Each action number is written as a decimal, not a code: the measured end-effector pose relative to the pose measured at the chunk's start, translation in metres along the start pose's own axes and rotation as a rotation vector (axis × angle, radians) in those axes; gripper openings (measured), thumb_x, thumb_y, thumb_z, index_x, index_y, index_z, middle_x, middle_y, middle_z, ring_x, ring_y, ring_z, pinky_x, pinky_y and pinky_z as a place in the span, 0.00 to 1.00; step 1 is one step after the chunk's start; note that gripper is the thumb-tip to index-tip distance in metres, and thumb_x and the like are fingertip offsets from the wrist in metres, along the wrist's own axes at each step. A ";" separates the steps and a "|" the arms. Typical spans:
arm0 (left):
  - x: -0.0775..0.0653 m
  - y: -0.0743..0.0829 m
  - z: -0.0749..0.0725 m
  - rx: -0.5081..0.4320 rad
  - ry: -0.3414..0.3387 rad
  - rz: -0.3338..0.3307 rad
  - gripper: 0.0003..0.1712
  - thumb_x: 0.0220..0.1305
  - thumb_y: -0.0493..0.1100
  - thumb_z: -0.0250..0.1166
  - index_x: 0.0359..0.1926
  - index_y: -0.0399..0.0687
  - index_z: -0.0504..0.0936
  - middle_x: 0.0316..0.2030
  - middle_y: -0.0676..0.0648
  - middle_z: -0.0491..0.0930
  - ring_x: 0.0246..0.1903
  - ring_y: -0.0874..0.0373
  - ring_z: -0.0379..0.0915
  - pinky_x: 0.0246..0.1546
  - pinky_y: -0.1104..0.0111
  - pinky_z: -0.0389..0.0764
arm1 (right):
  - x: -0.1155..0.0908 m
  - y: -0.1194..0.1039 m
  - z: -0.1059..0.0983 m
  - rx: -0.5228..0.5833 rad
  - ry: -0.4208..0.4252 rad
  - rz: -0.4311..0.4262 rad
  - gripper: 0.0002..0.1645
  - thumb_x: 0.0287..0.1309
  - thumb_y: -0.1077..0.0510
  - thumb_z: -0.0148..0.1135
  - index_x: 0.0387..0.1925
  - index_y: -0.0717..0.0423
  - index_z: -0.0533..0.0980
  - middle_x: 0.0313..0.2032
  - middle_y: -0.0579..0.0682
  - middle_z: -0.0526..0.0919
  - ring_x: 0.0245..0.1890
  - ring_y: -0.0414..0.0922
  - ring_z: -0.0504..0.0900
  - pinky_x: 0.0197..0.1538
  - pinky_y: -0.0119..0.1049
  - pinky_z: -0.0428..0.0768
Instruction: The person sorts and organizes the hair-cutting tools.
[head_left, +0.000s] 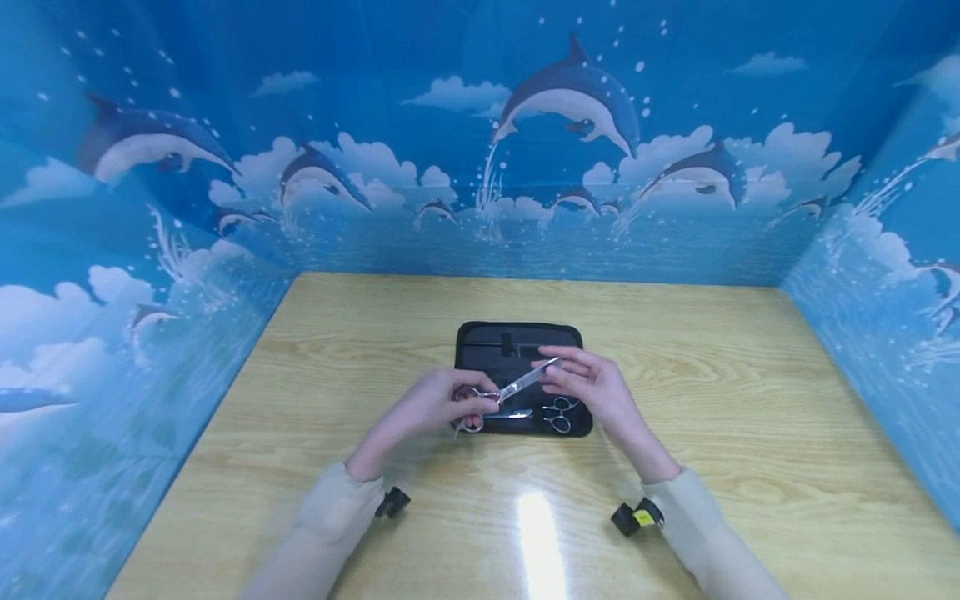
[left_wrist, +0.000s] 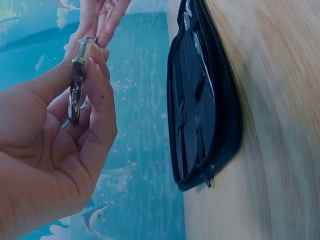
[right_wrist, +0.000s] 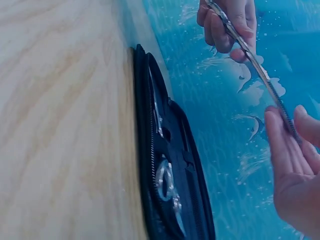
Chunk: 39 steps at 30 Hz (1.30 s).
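Observation:
Silver thinning scissors (head_left: 522, 382) are held between both hands above an opened black zip case (head_left: 480, 358). My left hand (head_left: 438, 404) grips them by the finger rings, its thumb and fingers round the handles. At the other end, my right hand (head_left: 596, 387) pinches the blades near the tips between thumb and fingers. The right wrist view shows fine teeth along the blade, right at the right hand's fingertips (right_wrist: 272, 117). Seen edge-on, the scissors (left_wrist: 77, 80) stand narrow in the left palm. Inside the case lie ringed scissors (head_left: 558, 414) and a silver blade (head_left: 517, 414).
The case lies on a light wood-grain table (head_left: 750, 400), with slots and a strap inside. Blue dolphin-print sheeting (head_left: 480, 233) rises behind the table and along both sides. Dark wrist cameras (head_left: 393, 502) hang at both sleeves.

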<state>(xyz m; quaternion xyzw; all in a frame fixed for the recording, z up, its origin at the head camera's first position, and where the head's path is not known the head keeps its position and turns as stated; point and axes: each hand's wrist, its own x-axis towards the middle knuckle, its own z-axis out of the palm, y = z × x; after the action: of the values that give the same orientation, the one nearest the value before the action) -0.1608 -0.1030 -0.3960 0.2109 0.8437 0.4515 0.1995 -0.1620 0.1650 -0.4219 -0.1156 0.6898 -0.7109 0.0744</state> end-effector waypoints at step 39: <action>0.015 -0.025 0.000 -0.711 0.305 -0.155 0.22 0.72 0.34 0.61 0.62 0.25 0.73 0.46 0.30 0.85 0.33 0.59 0.87 0.42 0.70 0.87 | 0.000 0.014 0.002 -0.149 0.194 -0.010 0.14 0.58 0.69 0.70 0.45 0.73 0.80 0.36 0.60 0.89 0.34 0.41 0.90 0.42 0.37 0.87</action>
<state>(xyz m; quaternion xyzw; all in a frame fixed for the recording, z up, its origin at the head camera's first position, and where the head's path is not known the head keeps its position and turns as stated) -0.1781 -0.1078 -0.4194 -0.0055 0.6682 0.7252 0.1660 -0.1625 0.1625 -0.4353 -0.0550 0.7442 -0.6657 -0.0051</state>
